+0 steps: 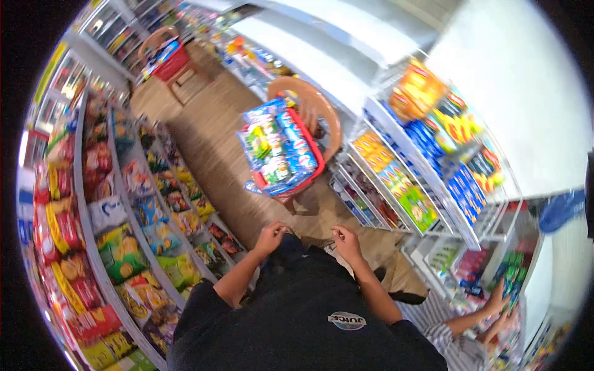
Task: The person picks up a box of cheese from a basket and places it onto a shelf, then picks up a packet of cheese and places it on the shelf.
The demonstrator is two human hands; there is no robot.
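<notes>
My left hand (271,235) and my right hand (345,238) are held close to my body at waist height, above my black shirt (303,309). Both have their fingers curled in; whether they pinch anything small between them I cannot tell. In front of me on the floor aisle stands a red basket (281,151) piled with snack packets, resting on an orange plastic chair (318,111). Neither hand touches the basket.
Shelves of snack bags (117,235) line the left side. A wire rack (421,167) with biscuits and sweets stands on the right. Another person's hands (498,309) in a striped sleeve reach into the lower right rack. A second red basket (167,59) sits farther down the aisle.
</notes>
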